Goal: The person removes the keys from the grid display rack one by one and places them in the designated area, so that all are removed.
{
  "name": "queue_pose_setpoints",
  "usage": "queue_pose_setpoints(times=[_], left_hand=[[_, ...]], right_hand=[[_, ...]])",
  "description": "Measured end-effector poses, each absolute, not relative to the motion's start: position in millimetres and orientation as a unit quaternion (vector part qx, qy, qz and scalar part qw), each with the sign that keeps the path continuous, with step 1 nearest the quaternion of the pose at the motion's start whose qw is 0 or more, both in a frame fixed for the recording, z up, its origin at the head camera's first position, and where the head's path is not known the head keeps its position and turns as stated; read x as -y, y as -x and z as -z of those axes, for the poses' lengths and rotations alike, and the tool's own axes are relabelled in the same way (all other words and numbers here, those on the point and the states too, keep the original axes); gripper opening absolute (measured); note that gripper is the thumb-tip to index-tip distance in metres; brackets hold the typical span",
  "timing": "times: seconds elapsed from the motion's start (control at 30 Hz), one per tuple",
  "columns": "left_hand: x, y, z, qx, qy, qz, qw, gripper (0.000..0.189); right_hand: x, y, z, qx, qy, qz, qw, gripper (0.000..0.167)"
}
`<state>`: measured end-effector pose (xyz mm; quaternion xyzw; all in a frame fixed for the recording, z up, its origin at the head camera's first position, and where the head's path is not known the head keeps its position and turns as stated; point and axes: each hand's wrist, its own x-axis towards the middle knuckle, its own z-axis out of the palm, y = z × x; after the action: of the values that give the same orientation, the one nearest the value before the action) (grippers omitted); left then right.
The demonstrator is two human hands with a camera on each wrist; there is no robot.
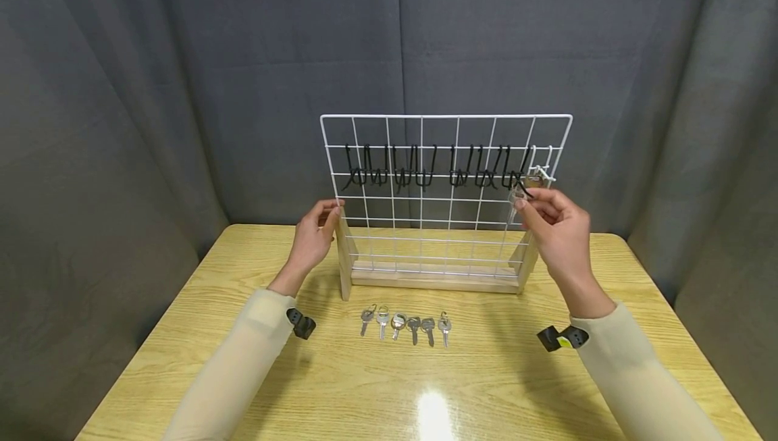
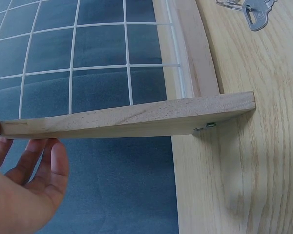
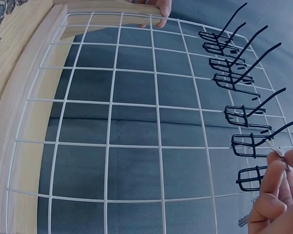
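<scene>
A white wire grid rack (image 1: 421, 218) stands upright in a wooden frame, with a row of black hooks (image 1: 424, 176) along its upper part. My left hand (image 1: 314, 231) grips the top of the wooden side post (image 2: 122, 114), fingers bent against its outer face. At the rack's right end, my right hand (image 1: 556, 228) pinches a small metal key (image 3: 278, 150) between thumb and fingers, close to the tip of a black hook (image 3: 283, 126). Part of that key is hidden by the fingers. Behind the hand, a brass-coloured key (image 1: 535, 181) hangs at the white hook (image 1: 550, 172).
Several keys (image 1: 414, 329), some with rings, lie in a row on the wooden table (image 1: 243, 333) before the rack. The rack's wooden base bar (image 1: 434, 280) runs between the side posts. A grey curtain (image 1: 273, 90) hangs behind the table and on both sides.
</scene>
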<state>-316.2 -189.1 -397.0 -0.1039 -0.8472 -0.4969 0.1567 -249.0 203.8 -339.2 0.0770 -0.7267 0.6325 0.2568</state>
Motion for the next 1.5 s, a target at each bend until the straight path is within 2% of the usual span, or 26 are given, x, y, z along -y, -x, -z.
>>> queue_pose_setpoints(times=[0.37,1.1,1.5], left_hand=[[188.5,315.7,396.4,0.847,0.101,0.498,0.157,0.037],[188.3,314.8,395.8,0.849,0.104,0.494,0.157,0.039],[189.1,315.6,396.5,0.848,0.104,0.497,0.154,0.039]], right_hand=[[-203.2,234.1,334.4,0.710,-0.081,-0.650,0.259,0.021],[-200.6,211.8,322.6,0.681,-0.106,-0.671,0.273,0.014],[-194.2,204.4,324.1,0.697,-0.134,-0.657,0.253,0.017]])
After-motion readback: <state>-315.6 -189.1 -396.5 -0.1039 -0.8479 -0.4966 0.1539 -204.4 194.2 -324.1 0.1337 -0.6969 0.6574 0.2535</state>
